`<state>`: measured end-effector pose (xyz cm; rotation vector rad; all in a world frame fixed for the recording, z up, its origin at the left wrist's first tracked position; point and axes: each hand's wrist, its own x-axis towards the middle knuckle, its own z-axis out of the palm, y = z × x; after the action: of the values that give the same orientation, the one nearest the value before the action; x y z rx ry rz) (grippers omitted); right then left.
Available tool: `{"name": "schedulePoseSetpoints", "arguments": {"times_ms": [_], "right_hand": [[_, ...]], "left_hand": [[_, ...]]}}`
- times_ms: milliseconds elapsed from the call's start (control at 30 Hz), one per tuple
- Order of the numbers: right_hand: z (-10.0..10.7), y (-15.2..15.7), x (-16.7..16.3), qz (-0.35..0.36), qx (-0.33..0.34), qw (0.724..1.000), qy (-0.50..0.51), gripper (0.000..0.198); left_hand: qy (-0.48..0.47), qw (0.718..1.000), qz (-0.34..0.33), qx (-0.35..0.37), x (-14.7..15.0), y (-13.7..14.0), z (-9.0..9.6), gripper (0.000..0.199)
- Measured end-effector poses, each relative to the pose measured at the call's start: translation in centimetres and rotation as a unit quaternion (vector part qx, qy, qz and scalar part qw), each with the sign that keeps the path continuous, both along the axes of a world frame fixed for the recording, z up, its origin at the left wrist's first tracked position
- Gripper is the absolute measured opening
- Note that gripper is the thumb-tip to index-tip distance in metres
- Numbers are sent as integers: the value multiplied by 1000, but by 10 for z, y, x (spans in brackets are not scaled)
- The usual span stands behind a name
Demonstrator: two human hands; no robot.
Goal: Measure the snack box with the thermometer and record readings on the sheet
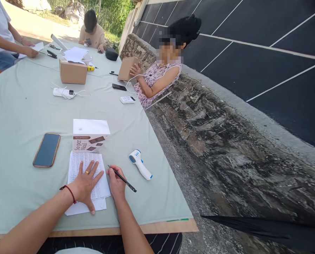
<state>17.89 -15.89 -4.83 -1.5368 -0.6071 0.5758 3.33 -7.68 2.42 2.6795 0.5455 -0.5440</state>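
Observation:
My left hand (87,183) lies flat with fingers spread on a small stack of printed papers (103,188). In my right hand (116,181), just right of the sheets, is a dark pen (127,183); its tip points up and left, off the paper. Behind the papers stands a white and brown "Super Meal" box (91,135), touching or nearly touching their far edge. A phone (46,150) in an orange-brown case rests left of the box. To the right of my right hand, a white and blue infrared thermometer (140,165) lies on the cloth.
The light green tablecloth (19,141) covers a long table. Farther back are a white device with a cord (63,92), a cardboard box (72,72), a black phone (119,86) and a white device (127,100). Three people sit around the far part; one holds a cardboard box (127,68).

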Motion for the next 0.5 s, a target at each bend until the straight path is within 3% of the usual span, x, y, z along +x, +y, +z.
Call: {"name": "schedulePoseSetpoints", "arguments": {"times_ms": [500], "right_hand": [[2,0,0,-2,0,1000,-22,36]], "left_hand": [[59,998,-3,-4,2,-1,14,147]]}}
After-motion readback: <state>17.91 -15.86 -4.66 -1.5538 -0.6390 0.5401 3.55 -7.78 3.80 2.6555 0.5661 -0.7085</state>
